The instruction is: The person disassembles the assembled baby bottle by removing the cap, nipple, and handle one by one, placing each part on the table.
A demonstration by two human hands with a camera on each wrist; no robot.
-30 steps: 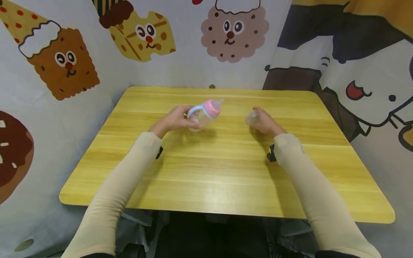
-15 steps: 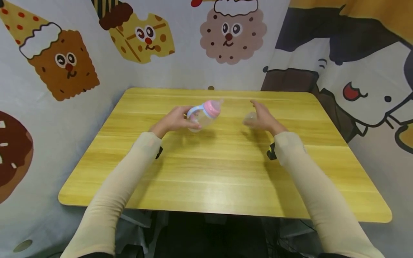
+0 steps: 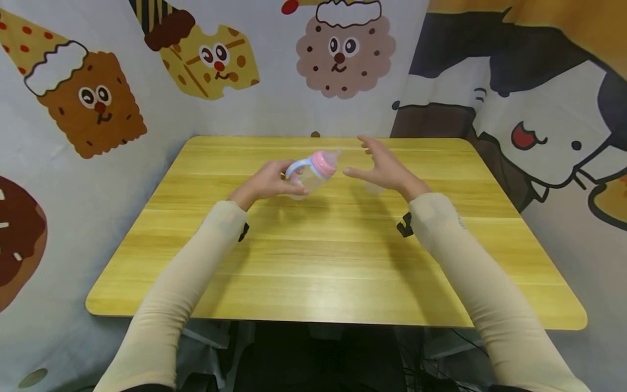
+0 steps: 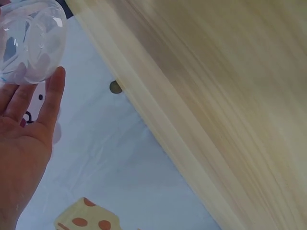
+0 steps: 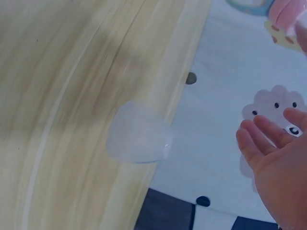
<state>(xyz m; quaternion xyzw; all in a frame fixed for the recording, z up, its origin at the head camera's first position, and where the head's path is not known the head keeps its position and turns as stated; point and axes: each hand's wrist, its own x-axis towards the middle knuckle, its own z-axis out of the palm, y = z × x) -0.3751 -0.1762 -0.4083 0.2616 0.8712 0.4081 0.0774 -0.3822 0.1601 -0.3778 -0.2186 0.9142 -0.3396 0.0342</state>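
A clear baby bottle point(image 3: 312, 178) with a pink collar point(image 3: 324, 164), clear nipple and blue handle is tilted to the right above the table. My left hand point(image 3: 266, 180) grips its body from the left, thumb in front. In the left wrist view the bottle's rounded base point(image 4: 41, 45) shows against the fingers. My right hand point(image 3: 384, 166) is spread beside the nipple, holding nothing. Behind and below it, a clear dome-shaped cap point(image 5: 138, 134) rests on the table, mostly hidden by the hand in the head view.
The wooden table point(image 3: 313, 261) has rounded corners and ends at a patterned cloth wall point(image 3: 279, 109) at the back. A dark chair seat point(image 3: 318, 359) and some cables lie below its front edge.
My right hand has let go of the clear cap, leaving it on the table, and moved up and left toward the nipple with fingers spread. The left hand and bottle have hardly moved.
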